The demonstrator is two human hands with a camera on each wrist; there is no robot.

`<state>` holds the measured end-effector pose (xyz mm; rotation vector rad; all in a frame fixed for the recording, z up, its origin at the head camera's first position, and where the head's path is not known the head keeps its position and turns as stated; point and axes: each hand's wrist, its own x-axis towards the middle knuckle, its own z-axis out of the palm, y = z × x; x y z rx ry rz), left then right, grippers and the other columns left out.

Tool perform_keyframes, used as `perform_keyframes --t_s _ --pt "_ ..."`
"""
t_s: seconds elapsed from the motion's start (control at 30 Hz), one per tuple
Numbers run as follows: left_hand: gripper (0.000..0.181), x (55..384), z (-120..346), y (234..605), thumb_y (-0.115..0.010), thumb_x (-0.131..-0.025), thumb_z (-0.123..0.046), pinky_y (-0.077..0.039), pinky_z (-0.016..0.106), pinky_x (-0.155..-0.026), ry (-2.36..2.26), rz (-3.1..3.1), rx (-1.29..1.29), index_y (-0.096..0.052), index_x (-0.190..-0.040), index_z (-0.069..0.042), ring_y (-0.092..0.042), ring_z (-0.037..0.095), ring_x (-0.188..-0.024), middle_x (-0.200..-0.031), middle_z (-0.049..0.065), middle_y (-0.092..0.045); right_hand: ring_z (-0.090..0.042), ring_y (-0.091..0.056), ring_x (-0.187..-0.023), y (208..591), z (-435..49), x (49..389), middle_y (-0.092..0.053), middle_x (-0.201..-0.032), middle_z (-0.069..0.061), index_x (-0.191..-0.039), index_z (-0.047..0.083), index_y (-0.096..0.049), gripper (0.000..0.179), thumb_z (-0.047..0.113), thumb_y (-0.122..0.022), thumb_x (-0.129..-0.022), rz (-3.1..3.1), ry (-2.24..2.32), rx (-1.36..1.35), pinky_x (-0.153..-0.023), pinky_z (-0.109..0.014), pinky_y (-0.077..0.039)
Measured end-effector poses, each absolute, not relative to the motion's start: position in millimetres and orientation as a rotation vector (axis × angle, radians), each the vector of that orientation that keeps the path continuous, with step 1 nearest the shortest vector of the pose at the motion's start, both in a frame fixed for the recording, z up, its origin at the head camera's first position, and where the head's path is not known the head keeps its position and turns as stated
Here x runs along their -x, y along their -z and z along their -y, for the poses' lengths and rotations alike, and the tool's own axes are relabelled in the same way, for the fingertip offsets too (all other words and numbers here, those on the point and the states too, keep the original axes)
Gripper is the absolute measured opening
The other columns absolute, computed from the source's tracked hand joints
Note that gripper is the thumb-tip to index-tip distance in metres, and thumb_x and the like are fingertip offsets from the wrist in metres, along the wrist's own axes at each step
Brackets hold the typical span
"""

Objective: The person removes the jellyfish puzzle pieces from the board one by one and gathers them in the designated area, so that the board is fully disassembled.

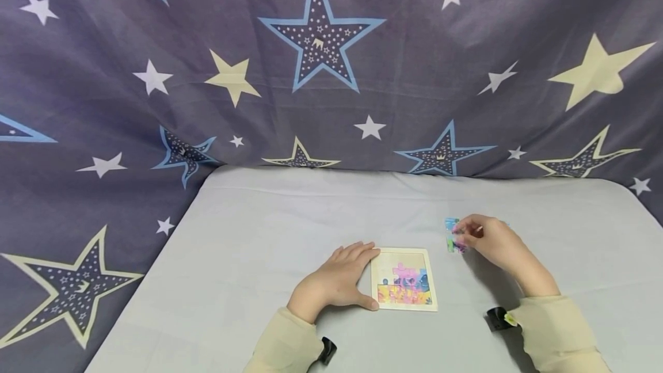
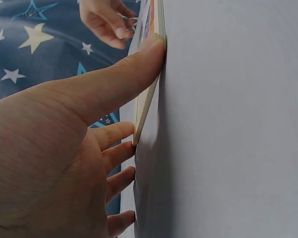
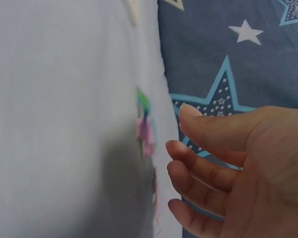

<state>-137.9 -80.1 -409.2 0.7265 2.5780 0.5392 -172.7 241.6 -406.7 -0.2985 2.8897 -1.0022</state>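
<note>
A square jigsaw tray with a pale rim (image 1: pixel 434 281) lies on the table, partly filled with pink, blue and yellow pieces (image 1: pixel 406 288) along its bottom and right. My left hand (image 1: pixel 331 284) rests against the tray's left side, with fingers stretched out. In the left wrist view its thumb (image 2: pixel 124 77) presses on the near corner. Just right of the tray, my right hand (image 1: pixel 492 239) hovers over loose jigsaw pieces (image 1: pixel 450 236). Thumb and fingers stand apart in the right wrist view, beside blurred pink and green pieces (image 3: pixel 145 130).
The table has a light grey cloth (image 1: pixel 217 281). A dark star-patterned curtain (image 1: pixel 321 108) rises along its back and left edges. Black wrist straps (image 1: pixel 327 350) show near both sleeves.
</note>
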Motion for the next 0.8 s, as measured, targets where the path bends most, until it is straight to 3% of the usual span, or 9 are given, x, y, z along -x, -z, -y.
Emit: perform_keyframes --t_s 0.17,0.8 --pt "0.101 138 80 408 -0.082 -0.076 -0.048 -0.012 0.049 -0.122 -0.538 -2.574 -0.728 -0.031 -0.155 -0.014 -0.017 0.024 -0.15 -0.162 0.002 -0.024 -0.016 -0.059 -0.072 399 -230 170 -0.064 -0.084 -0.002 -0.104 -0.002 -0.069 0.016 0.005 -0.07 -0.09 -2.868 1.068 0.387 -0.061 -0.029 -0.048" --pt "0.1 139 80 410 -0.082 -0.076 -0.048 -0.012 0.049 -0.122 -0.546 -2.569 -0.721 -0.031 -0.155 -0.015 -0.017 0.023 -0.15 -0.162 0.002 -0.024 -0.013 -0.058 -0.086 391 -185 149 -0.064 -0.093 0.006 -0.109 0.006 -0.069 0.019 0.011 -0.072 -0.09 -2.698 1.031 0.721 -0.072 -0.031 -0.052"
